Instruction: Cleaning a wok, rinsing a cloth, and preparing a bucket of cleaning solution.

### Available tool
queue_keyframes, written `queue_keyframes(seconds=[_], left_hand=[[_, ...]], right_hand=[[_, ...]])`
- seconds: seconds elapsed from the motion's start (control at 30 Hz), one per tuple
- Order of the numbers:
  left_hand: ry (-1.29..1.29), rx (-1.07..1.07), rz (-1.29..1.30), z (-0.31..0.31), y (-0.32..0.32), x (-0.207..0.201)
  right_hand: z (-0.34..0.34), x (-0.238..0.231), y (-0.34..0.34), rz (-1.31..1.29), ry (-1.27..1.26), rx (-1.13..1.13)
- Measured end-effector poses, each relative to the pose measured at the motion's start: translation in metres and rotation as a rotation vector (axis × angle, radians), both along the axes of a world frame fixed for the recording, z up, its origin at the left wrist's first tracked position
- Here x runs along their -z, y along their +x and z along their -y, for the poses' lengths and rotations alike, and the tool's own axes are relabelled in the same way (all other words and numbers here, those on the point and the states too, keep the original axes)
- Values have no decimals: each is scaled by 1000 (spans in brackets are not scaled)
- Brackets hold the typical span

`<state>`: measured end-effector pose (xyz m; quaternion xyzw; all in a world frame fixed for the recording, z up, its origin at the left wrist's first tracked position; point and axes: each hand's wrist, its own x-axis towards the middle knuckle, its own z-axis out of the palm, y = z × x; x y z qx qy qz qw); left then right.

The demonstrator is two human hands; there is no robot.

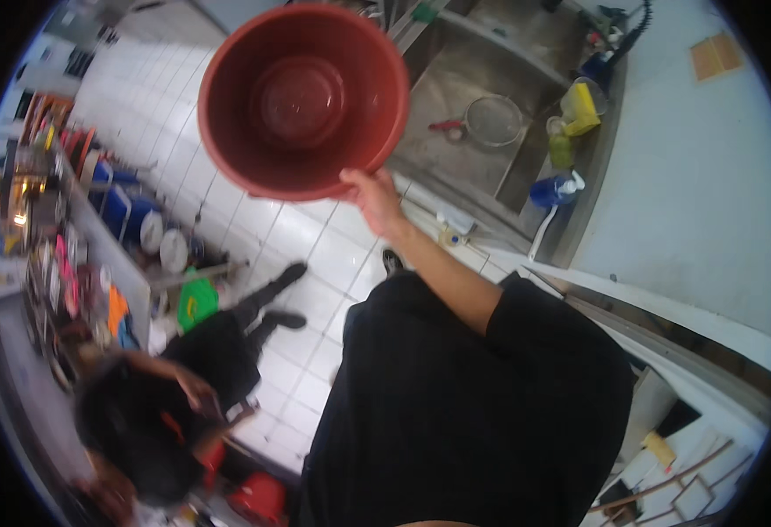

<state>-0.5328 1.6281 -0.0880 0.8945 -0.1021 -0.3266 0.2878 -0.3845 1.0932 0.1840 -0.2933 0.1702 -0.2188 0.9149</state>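
A large reddish-brown plastic bucket (pixel 302 162) hangs in the air over the tiled floor, its round mouth facing up toward me. My right hand (pixel 373 202) is closed on the near rim, with the thumb inside and the other fingers mostly hidden beneath. Only small shiny spots show on the bucket's inner bottom. My left hand is out of view. Just right of the bucket is a steel sink (pixel 429 167), in which a round mesh strainer (pixel 493 120) with a red handle lies.
A blue pump bottle (pixel 550 191) and a yellow item (pixel 583 109) stand along the sink's right edge. At the lower left a person (pixel 130 430) in black stretches their legs onto the white floor. A cluttered counter (pixel 130 255) runs along the left; a red container (pixel 260 497) sits below.
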Motion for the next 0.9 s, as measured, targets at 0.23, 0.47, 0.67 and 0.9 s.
queue_keyframes(seconds=[0.23,0.47,0.67,0.9], left_hand=[[-289,-87,-456,101,298,-14],[-304,-160,-1077,88,512,27],[-40,-306,-428,247,844,8],[-303,198,-372,502,938,-63]], right_hand=[[16,15,119,-125,42,91],[48,6,164,-201,16,359],[96,3,203,-111,100,484],[248,40,304,-111,-1,962]])
